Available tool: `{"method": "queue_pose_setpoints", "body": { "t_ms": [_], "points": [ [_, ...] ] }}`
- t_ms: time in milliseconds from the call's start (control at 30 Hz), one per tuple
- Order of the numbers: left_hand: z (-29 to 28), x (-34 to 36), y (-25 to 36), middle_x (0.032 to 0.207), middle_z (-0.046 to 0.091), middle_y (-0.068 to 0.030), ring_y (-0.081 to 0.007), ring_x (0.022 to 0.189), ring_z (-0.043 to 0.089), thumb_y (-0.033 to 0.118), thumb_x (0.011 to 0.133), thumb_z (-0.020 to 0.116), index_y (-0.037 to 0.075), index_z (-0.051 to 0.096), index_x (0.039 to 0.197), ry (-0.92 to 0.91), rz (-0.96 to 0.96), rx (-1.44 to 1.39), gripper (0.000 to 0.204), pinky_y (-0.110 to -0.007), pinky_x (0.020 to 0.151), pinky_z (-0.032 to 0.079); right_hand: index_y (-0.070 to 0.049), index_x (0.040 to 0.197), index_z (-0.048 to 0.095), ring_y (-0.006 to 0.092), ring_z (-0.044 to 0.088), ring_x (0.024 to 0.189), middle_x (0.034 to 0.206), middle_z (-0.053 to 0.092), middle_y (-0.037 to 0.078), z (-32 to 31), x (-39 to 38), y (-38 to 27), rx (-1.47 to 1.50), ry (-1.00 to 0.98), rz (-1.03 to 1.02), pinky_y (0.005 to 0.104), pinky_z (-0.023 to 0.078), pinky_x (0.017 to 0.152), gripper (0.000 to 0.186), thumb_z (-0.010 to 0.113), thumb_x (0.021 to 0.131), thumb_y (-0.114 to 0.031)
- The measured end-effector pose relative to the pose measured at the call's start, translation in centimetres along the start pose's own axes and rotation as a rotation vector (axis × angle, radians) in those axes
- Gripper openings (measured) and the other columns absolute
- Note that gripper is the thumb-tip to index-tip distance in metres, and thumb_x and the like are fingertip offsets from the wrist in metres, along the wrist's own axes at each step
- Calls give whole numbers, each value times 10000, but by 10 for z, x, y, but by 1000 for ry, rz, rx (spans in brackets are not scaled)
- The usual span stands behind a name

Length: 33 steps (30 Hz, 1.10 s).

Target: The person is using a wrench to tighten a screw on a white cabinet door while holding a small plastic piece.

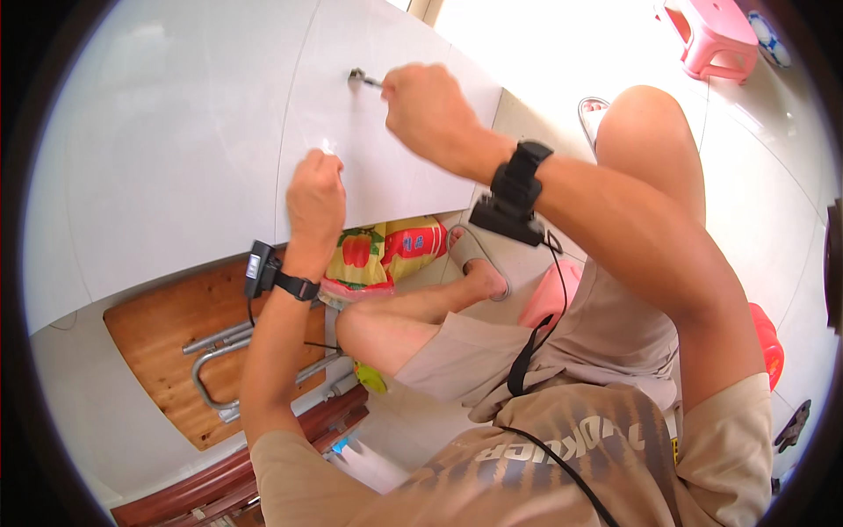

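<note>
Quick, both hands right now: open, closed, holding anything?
Left hand: closed; whether it holds anything can't be told.
Right hand: closed on a slim metal tool.

The cabinet panel [193, 132] was white, the metal tool [371, 83] silver, the plastic stool [724, 26] pink, the T-shirt [439, 470] beige with brown streaks, the ball [769, 39] blue-and-white.

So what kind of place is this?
Probably a home: there's a pink stool, what looks like a folded wooden table, and slippers being worn.
</note>
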<state>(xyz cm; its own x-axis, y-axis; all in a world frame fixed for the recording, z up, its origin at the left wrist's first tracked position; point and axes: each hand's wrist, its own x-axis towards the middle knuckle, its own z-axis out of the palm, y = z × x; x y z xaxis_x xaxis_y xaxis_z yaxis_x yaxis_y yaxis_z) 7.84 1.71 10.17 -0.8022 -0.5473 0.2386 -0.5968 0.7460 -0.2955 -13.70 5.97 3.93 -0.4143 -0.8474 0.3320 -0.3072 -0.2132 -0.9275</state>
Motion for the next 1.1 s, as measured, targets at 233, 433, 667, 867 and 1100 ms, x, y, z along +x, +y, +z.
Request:
{"method": "queue_pose_setpoints", "body": {
  "t_ms": [233, 433, 667, 867, 1100],
  "points": [
    [-6, 0, -1, 876, 610, -119, -339, 809, 631, -51, 832, 642, 37, 648, 851, 4, 5, 14, 90, -441, 686, 530, 42, 895, 724, 444, 692, 727, 809, 696, 270, 11, -4, -6, 42, 48, -89, 498, 576, 711, 142, 600, 847, -8],
    [-27, 41, -10, 853, 616, -112, -325, 763, 638, -96, 790, 685, 36, 654, 849, 189, -20, 41, 148, -415, 647, 514, 35, 852, 722, 455, 694, 736, 792, 693, 272, 20, -22, -23, 77, -72, -79, 490, 584, 721, 145, 584, 830, -3],
    [-21, 53, -10, 856, 623, -114, -332, 757, 638, -90, 798, 679, 31, 657, 854, 210, -34, 46, 135, -422, 638, 513, 28, 822, 724, 463, 690, 752, 815, 695, 281, 15, 6, -22, 156, 18, -37, 488, 579, 747, 137, 592, 811, -7],
    [-20, 68, -8, 863, 624, -117, -334, 745, 634, -83, 807, 668, 29, 654, 853, 201, -7, 27, 122, -424, 627, 510, 84, 765, 661, 497, 695, 779, 755, 658, 335, -21, 42, -25, 143, -50, 115, 507, 586, 728, 88, 639, 745, 2],
    [-6, 108, -7, 857, 654, -128, -341, 732, 652, -86, 800, 657, 15, 679, 834, 244, 9, 85, 109, -419, 638, 522, 88, 838, 703, 411, 681, 584, 658, 645, 289, -19, 38, -12, 82, 2, -97, 444, 574, 618, 154, 602, 871, -24]
  ]
}}
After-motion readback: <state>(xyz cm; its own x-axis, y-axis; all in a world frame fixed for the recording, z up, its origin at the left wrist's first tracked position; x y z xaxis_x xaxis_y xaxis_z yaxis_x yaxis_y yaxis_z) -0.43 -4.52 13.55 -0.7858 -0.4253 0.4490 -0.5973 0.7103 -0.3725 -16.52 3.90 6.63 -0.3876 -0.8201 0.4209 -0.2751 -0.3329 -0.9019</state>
